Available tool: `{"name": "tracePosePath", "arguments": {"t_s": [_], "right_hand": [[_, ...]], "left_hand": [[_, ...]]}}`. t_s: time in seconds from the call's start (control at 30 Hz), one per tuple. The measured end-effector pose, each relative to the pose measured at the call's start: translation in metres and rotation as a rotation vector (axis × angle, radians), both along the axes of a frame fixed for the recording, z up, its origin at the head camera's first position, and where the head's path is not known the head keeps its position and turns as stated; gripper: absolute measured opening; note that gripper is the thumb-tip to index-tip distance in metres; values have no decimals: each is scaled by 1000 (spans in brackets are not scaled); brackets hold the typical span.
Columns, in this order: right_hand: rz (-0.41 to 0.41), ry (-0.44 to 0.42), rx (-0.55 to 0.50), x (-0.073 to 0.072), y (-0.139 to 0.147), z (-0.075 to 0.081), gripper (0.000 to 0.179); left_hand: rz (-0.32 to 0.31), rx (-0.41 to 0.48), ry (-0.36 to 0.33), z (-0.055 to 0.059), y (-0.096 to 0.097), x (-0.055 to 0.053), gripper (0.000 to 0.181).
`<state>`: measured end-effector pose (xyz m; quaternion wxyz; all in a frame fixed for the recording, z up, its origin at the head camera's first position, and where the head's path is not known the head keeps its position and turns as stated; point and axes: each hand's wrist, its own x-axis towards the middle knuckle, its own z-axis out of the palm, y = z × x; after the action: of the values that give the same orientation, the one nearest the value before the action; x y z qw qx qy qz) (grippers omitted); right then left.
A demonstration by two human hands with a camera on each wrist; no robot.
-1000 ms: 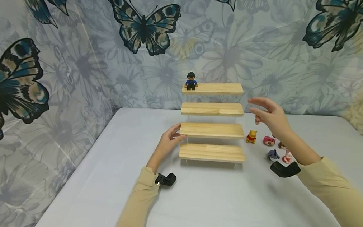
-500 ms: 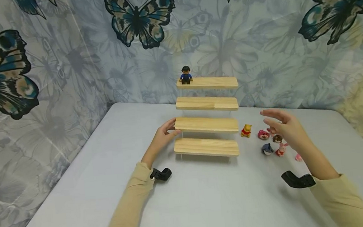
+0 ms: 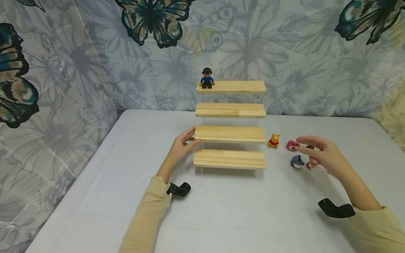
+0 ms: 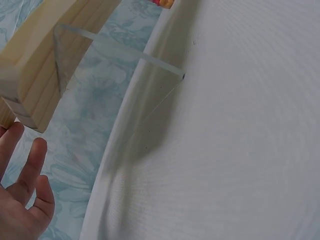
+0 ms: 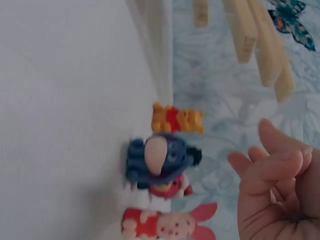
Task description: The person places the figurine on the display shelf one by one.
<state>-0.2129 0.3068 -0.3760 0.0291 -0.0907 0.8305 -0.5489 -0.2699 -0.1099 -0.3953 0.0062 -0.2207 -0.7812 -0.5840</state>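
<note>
My left hand (image 3: 181, 145) holds the left end of a wooden step shelf (image 3: 229, 134) with clear supports, thumb in front and fingers behind. In the left wrist view the lower fingers are spread below the board (image 4: 47, 75). My right hand (image 3: 326, 156) hovers over several toy figures, fingers loosely bent, holding nothing. Near it are a pink bear figure (image 3: 292, 145), a blue donkey figure (image 3: 296, 161) and a pink piglet figure (image 5: 177, 225). A yellow bear figure (image 3: 273, 141) stands closer to the shelf. Other figures are hidden by the hand.
A black-haired toy figure in blue (image 3: 207, 78) sits on the left of the top board. The shelf stands on a white-covered table (image 3: 232, 220). Butterfly-patterned walls (image 3: 252, 37) rise behind and on the left.
My right hand has moved right and down from beside the shelf to over the figures, covering some of them. The left hand stays at the shelf's end. The head view has tilted downward.
</note>
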Motion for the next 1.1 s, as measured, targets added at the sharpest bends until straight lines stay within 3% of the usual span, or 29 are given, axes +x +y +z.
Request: {"name": "tracePosePath", "arguments": {"t_s": [0.1, 0.27, 0.37, 0.63, 0.83, 1.1], "right_hand": [[-9, 2, 228, 3, 6, -4, 47], [20, -45, 367, 7, 11, -6, 54], [43, -27, 445, 7, 8, -7, 54], [86, 27, 793, 5, -8, -3, 54], [94, 15, 887, 4, -11, -4, 52], [75, 67, 864, 7, -14, -5, 41]], "left_hand": [[1, 7, 9, -1, 0, 1, 55], [-12, 11, 8, -1, 1, 2, 56], [-9, 9, 1, 2, 0, 2, 56], [-17, 19, -11, 2, -2, 1, 56], [-22, 29, -7, 1, -2, 0, 56], [-24, 42, -5, 1, -3, 1, 56]]}}
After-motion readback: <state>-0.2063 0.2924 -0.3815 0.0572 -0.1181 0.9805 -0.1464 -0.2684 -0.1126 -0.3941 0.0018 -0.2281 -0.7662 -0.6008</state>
